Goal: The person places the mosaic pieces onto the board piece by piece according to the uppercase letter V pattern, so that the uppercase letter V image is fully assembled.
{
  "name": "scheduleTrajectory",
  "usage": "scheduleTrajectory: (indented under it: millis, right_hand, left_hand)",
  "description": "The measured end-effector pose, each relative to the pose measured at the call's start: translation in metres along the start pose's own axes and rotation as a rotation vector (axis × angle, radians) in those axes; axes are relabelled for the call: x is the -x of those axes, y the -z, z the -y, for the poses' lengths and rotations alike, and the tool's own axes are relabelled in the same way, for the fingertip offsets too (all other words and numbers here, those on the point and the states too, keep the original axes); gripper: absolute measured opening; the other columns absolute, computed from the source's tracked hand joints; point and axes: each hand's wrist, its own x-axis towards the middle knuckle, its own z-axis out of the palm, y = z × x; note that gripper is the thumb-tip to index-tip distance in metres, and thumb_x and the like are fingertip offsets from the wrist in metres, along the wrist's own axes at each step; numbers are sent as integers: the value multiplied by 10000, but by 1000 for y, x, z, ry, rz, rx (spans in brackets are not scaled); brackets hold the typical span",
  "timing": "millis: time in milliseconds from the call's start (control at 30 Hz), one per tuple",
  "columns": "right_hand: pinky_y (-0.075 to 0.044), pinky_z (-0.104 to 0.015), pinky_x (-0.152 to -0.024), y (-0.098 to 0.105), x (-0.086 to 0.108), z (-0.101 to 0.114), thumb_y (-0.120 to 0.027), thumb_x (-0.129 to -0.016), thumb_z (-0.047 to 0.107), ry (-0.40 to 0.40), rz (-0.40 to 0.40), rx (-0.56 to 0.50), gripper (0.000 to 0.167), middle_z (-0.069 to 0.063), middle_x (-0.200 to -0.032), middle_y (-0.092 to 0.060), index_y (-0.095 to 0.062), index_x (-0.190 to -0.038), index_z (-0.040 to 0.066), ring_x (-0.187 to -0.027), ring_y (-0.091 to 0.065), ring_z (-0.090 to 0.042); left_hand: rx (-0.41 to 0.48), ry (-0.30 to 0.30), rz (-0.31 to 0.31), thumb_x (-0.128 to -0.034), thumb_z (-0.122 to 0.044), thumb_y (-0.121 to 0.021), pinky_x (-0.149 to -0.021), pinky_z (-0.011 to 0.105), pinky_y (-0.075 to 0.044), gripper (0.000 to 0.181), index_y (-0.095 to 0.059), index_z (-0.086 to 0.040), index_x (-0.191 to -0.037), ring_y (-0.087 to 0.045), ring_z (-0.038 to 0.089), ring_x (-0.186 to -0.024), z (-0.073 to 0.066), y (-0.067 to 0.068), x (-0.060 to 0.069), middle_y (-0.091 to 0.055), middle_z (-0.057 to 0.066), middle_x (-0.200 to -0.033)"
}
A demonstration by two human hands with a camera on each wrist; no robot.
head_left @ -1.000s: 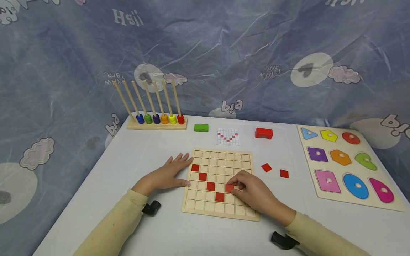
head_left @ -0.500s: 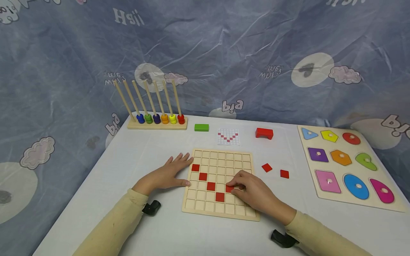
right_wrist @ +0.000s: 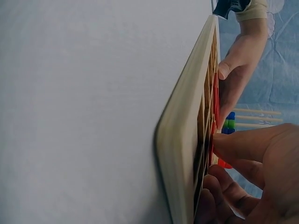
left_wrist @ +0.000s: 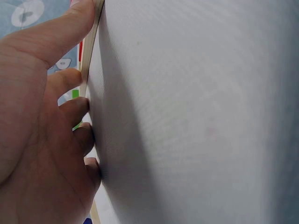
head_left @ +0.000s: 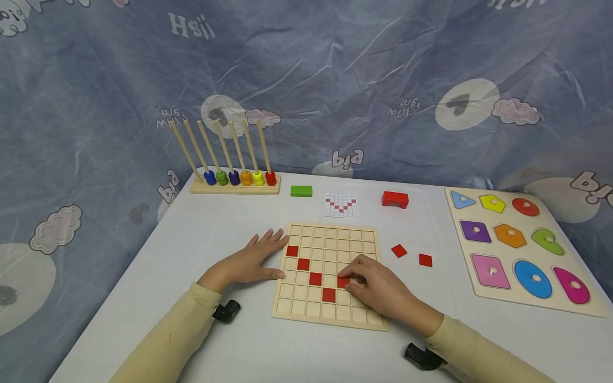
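Note:
A light wooden grid board (head_left: 330,320) lies on the white table with red square tiles in a descending diagonal of its squares, among them one tile (head_left: 328,295). My right hand (head_left: 378,284) pinches another red tile (head_left: 342,283) by its edges, seated in a square up and to the right of that one. At the board's left edge my left hand (head_left: 251,259) rests with fingers spread, thumb and fingertips touching the rim. The left wrist view shows this hand (left_wrist: 51,116) against the board's edge (left_wrist: 93,42); the right wrist view shows thumb and fingers (right_wrist: 243,172) at the tiles.
Two loose red tiles (head_left: 399,250) (head_left: 425,260) lie right of the board. Behind it are a green block (head_left: 301,191), a card with a red pattern (head_left: 341,205) and a red arch block (head_left: 395,199). A bead rack (head_left: 234,189) stands back left, a shape puzzle (head_left: 522,250) at right.
The red tile at my right fingertips has settled slightly, now looking flatter in its square. My left hand has stayed where it was.

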Motion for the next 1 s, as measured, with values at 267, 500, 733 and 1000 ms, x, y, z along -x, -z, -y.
scheduleTrajectory:
  millis: [267,500,733,1000]
  right_hand:
    - [-479,-243,-696,3,2,0,-780,-893,132,-25,-2,-49,228,86,-951,-624,-768,-1110,202,-813,-536,-110]
    - [-499,-219,-689,5,6,-5,-762,-915,129,-9,-37,-87,193,122,-965,-636,-759,-1091,207,-789,-544,-63]
    - [-506,-228,-685,13,11,-13,-766,-906,107,-23,-64,-87,205,126,-927,-603,-756,-1092,193,-790,-545,-73]
    - [-502,-222,-663,23,18,-29,-777,-895,95,-19,-86,-66,227,130,-891,-587,-749,-1107,172,-769,-539,-67]
  left_hand:
    - [3,3,0,-891,-495,-752,-1247,546,7,957,-253,-150,-1630,-21,312,-1568,0,0,0,-141,90,-1697]
    - [-3,5,4,-890,-503,-749,-1246,550,4,961,-248,-156,-1632,-19,316,-1567,1,0,-1,-141,87,-1697]
    - [-12,7,2,-890,-518,-741,-1247,549,0,964,-244,-158,-1634,-23,312,-1568,1,0,-1,-141,86,-1698]
    - [-14,0,0,-892,-514,-741,-1247,547,3,961,-248,-152,-1632,-24,316,-1567,1,-1,-1,-140,90,-1697]
